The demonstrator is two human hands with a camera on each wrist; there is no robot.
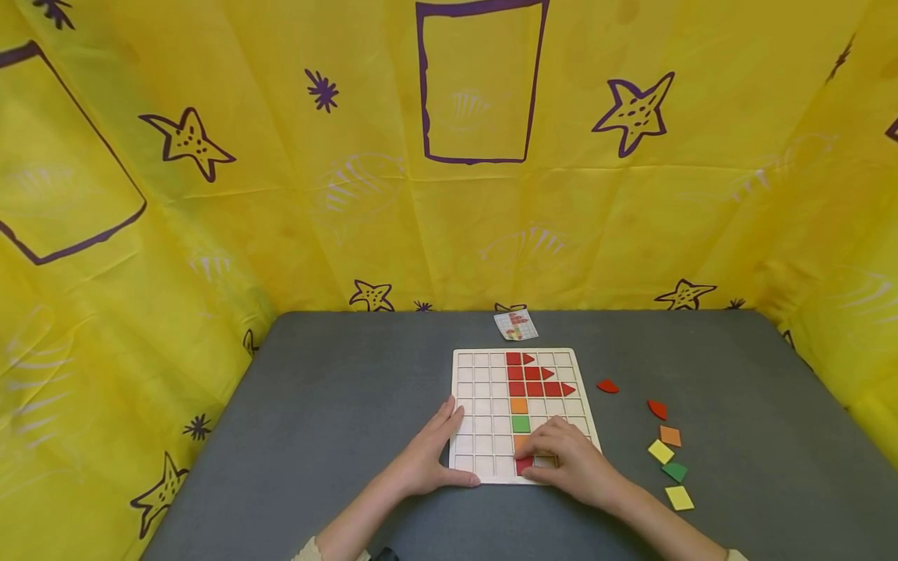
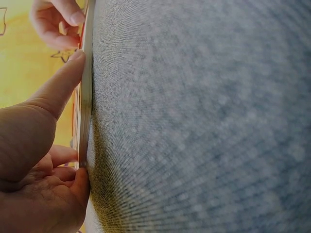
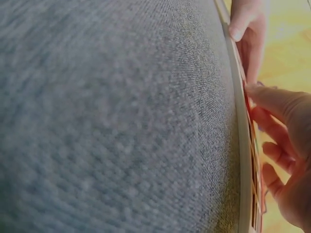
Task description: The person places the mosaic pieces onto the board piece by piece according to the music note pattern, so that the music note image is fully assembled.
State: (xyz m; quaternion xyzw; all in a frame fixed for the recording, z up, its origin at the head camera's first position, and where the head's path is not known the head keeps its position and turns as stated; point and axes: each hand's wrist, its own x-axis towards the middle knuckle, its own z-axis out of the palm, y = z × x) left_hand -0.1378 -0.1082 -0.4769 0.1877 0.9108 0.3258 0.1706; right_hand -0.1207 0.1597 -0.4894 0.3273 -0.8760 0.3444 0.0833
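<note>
Two hands of mine on the gridded board [image 1: 498, 481], lower centre of the frame. Left hand [image 1: 424, 458]: thumb and fingers spread wide, thumb along the near edge, fingertips at the left edge; looks like bracing, not lifting. Right hand [image 1: 571, 460]: fingers curved, thumb and forefinger close together at the red piece [image 1: 523, 466] in the bottom row; firm pinch or mere touch, can't tell. Just above it, a partly covered orange piece [image 1: 520, 442], then a green square [image 1: 521, 424]; red rows [image 1: 535, 373] near the top. Right of the board: loose orange square [image 1: 669, 435], loose yellow square [image 1: 679, 498], loose green piece [image 1: 675, 471], others.

Handling, my guess: pieces thin, light, stiff, smooth enough to skid. Best hold is two opposite edges, fingertips only; flat faces give little grip. Seated pieces probably want a nail at the side. Board likely rigid, fairly light wood; hold by rim or corner, keep level or pieces may slip out. Hard to break either.
</note>
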